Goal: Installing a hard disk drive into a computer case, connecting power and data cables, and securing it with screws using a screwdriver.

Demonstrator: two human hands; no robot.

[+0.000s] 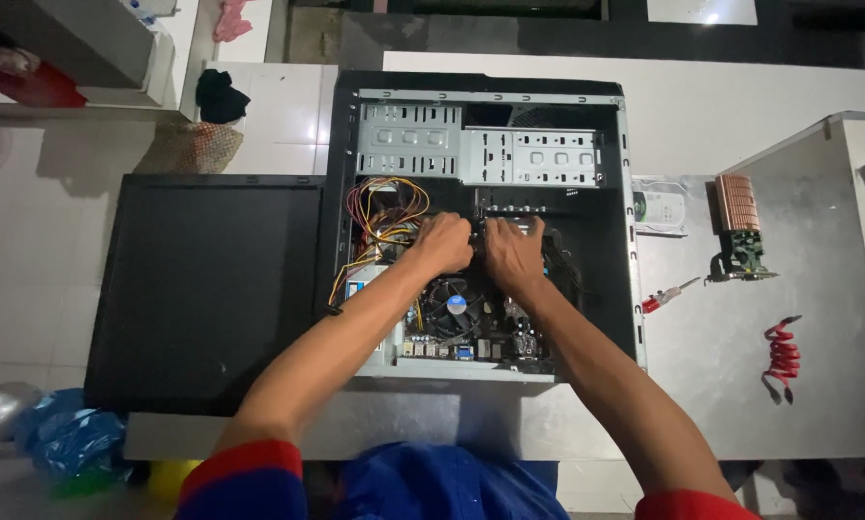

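Note:
An open black computer case (627, 241) lies on its side on a grey table (721, 385). Both hands are inside it, knuckle to knuckle, above the motherboard's round cooler fan (454, 306). My left hand (442, 243) is curled next to a bundle of yellow, red and orange wires (384, 217). My right hand (511, 252) is curled on a dark part between the two hands. What the fingers grip is hidden by the hands themselves. Silver drive bays (480, 144) fill the far end of the case.
The black side panel (206, 289) lies left of the case. Right of the case are a hard drive (659, 204), a red-handled screwdriver (668, 295), a green card with a copper heatsink (740, 231) and red cables (782, 354). A blue bag (66, 441) sits on the floor at lower left.

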